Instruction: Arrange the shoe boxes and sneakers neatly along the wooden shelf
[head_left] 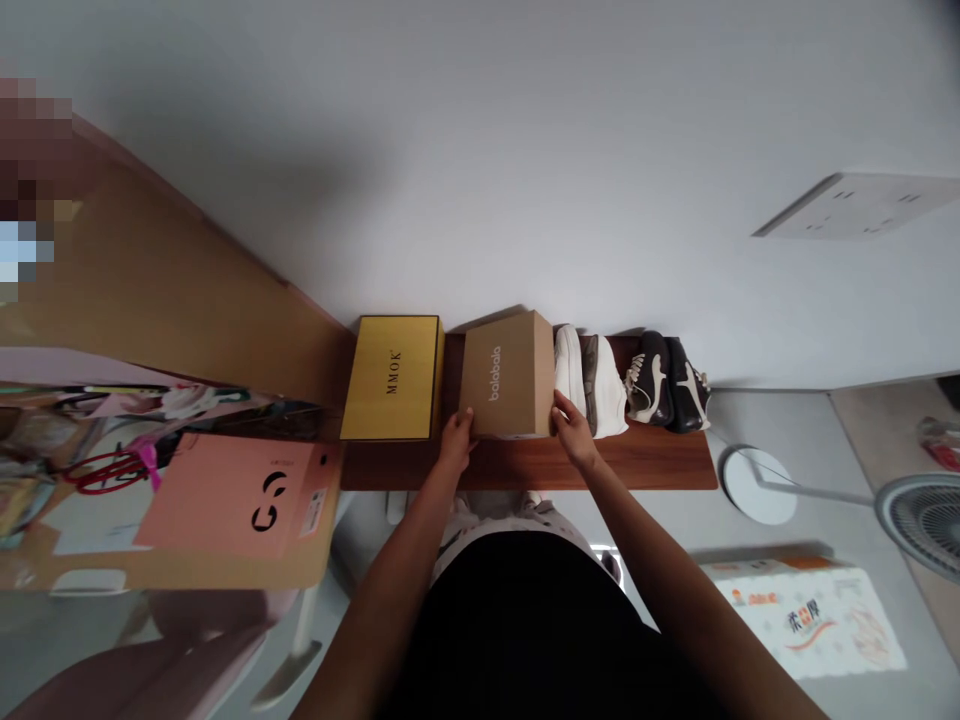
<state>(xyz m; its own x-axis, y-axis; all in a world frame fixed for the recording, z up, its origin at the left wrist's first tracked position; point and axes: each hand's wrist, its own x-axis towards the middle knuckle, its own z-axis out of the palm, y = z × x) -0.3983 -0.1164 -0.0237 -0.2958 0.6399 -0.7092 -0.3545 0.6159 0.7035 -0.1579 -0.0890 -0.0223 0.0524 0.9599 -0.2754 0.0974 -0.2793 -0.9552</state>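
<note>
A brown cardboard shoebox (480, 365) marked "balabala" sits tilted on the dark wooden shelf (600, 470). At its near left corner, my left hand (456, 440) grips the edge, thumb on top. My right hand (574, 430) holds the near right corner from the side, fingers against the box wall. Left of it stands a yellow shoebox (412, 380) marked "MMOK". Close on the right is a pair of white shoes (609, 390), and beyond them a pair of dark shoes (660, 385) with pale stripes.
A pink box (225, 490) lies on a cluttered desk (300, 570) at left. A white wall (562, 150) with a socket plate (862, 205) rises behind the shelf. On the right are a fan (922, 525) and a white printed package (817, 620) on the floor.
</note>
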